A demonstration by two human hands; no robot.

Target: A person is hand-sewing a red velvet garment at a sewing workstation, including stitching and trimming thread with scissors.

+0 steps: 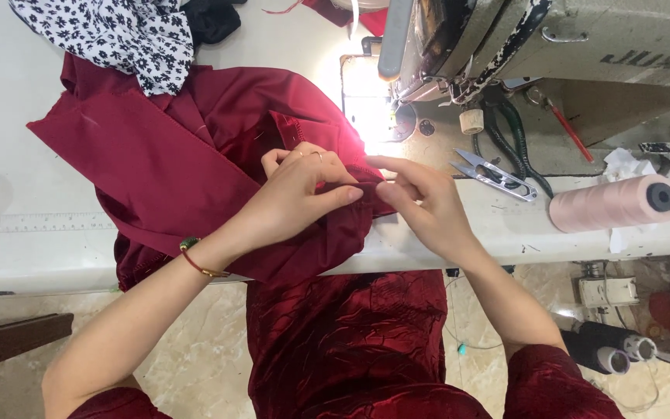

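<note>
Crushed dark-red velvet [350, 341] is covering the lap nearest the camera; above it, the left hand [296, 194] and right hand [420, 206] are pinching a folded edge of maroon fabric [172, 163] on the desk [40, 256], just short of the sewing machine [552, 46]. Both grips are narrow — the fold could spring open if either loosens. Much cloth is hanging over the desk's edge, likely dragging the seam askew, and thread snips [494, 174] are lying close by.
</note>
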